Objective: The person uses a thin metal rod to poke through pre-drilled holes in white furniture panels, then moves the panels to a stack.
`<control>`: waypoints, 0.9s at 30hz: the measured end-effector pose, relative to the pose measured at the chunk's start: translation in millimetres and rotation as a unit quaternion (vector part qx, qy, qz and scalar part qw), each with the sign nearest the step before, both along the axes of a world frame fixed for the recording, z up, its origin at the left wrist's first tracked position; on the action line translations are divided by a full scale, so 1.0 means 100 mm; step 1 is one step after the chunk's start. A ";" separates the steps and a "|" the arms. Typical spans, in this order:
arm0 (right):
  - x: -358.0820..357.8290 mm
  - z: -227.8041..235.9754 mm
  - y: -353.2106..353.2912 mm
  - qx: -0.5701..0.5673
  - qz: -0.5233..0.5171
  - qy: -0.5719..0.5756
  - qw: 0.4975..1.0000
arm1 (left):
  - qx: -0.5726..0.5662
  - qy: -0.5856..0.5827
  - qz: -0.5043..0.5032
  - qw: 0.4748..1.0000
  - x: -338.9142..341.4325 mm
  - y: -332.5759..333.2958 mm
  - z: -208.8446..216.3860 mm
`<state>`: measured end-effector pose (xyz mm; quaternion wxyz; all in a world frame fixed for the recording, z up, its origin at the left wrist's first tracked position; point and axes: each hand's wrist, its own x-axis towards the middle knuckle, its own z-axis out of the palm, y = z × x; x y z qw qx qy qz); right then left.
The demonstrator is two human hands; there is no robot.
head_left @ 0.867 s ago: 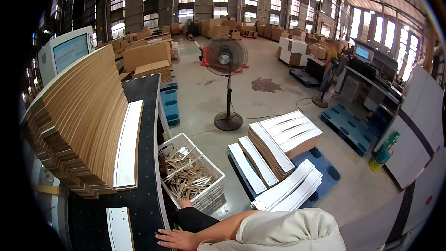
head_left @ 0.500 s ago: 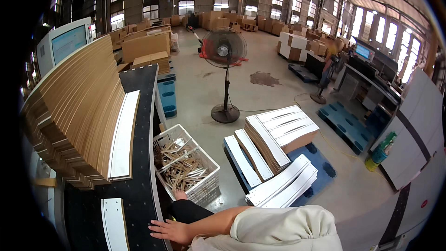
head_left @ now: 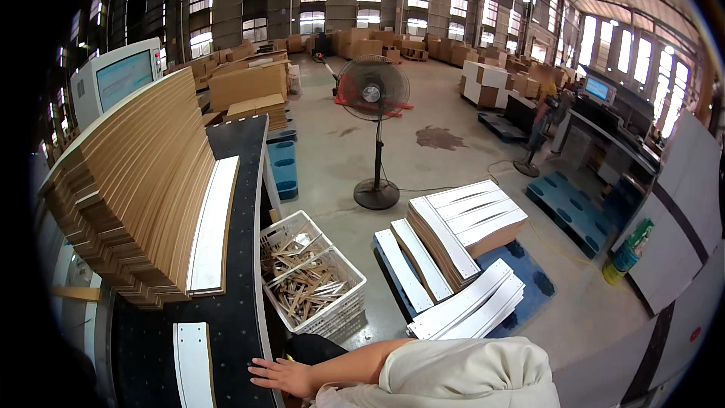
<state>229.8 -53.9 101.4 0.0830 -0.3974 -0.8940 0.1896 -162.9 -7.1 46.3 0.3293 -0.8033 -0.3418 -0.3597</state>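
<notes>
R hand point(head_left: 291, 378): lay open on counter point(head_left: 237, 287) edge
L hand: unseen, cdn't tell
Wht board point(head_left: 193, 366): lay nr R hand

Hands point(head_left: 291, 378): one, lower centre. White-faced panels point(head_left: 193, 366) showing on black desk point(head_left: 238, 257), left: two. Brown-edged panels point(head_left: 140, 189) stacked beside: many, packed too tight to count. White crate point(head_left: 340, 311): one; sticks point(head_left: 306, 283) inside, uncountable. Lit screens point(head_left: 124, 79): two, upper left and upper right. Centre fan point(head_left: 371, 92): one. Co-worker point(head_left: 545, 97): one, upper right.
</notes>
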 end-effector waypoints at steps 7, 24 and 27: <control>-0.01 -0.28 0.03 0.097 -0.026 0.084 0.991 | -0.007 -0.016 -0.019 1.000 0.14 -0.22 0.38; -0.05 -0.41 0.07 0.122 -0.012 0.139 0.983 | -0.426 -0.027 0.289 0.857 0.27 -0.27 0.53; -0.07 -0.47 0.07 0.130 -0.016 0.167 0.977 | -0.145 -0.062 0.014 0.987 0.11 -0.22 0.34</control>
